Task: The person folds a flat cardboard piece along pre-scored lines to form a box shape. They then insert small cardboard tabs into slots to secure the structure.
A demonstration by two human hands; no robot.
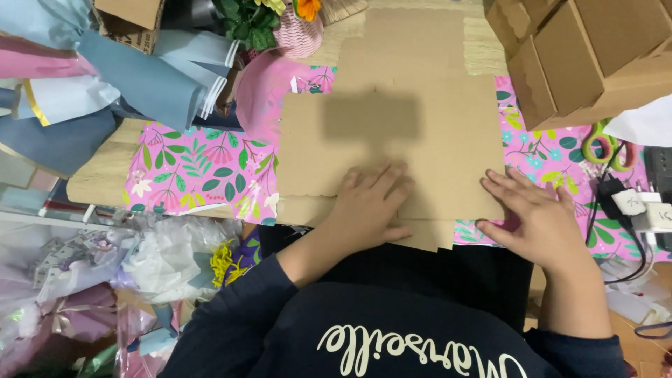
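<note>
Cardboard: flat die-cut box blank (pixel 402 133) lies unfolded on pink floral wrapping paper (pixel 189 168), centre of the bench (pixel 98 178). Left hand (pixel 371 203) pressed palm-down on the blank's near edge, fingers spread flat, gripping nothing. Right hand (pixel 535 213) flat at the blank's near right corner, fingers extended over its edge, also holding nothing.

Judgement: step in hand looks like flattening or creasing the near flap. A next move would need firm pressure along the score line with the blank kept square.

Surroundings: rolled blue and pink paper sheets (pixel 140 77) far left; assembled cardboard boxes (pixel 588 56) far right; green-handled scissors (pixel 602 143) and a power strip (pixel 654 210) at right; pink flower pot (pixel 297 31) far centre.
</note>
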